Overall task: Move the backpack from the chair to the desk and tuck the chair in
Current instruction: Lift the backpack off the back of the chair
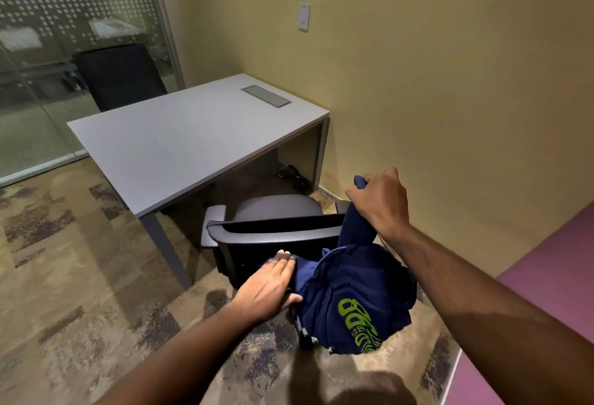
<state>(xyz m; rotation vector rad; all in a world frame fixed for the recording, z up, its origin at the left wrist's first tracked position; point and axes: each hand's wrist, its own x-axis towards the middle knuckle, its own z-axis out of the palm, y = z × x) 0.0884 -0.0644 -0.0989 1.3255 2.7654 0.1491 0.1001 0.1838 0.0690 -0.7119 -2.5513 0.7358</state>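
A navy blue backpack (pixel 350 301) with green lettering hangs in the air behind the black office chair (pixel 273 234), near the chair's backrest. My right hand (pixel 376 205) is shut on the backpack's top strap and holds it up. My left hand (pixel 266 285) presses flat against the backpack's left side with fingers extended. The chair stands pulled out from the grey desk (pixel 193 137), its seat partly under the desk's near right corner. The desk top is bare apart from a metal cable hatch (pixel 266 96).
A yellow wall (pixel 450 83) runs along the right of the desk. A purple surface (pixel 546 292) sits at the right edge. A second dark chair (pixel 119 76) stands beyond the desk by a glass partition. Cables (pixel 292 173) lie under the desk. Patterned carpet covers the floor.
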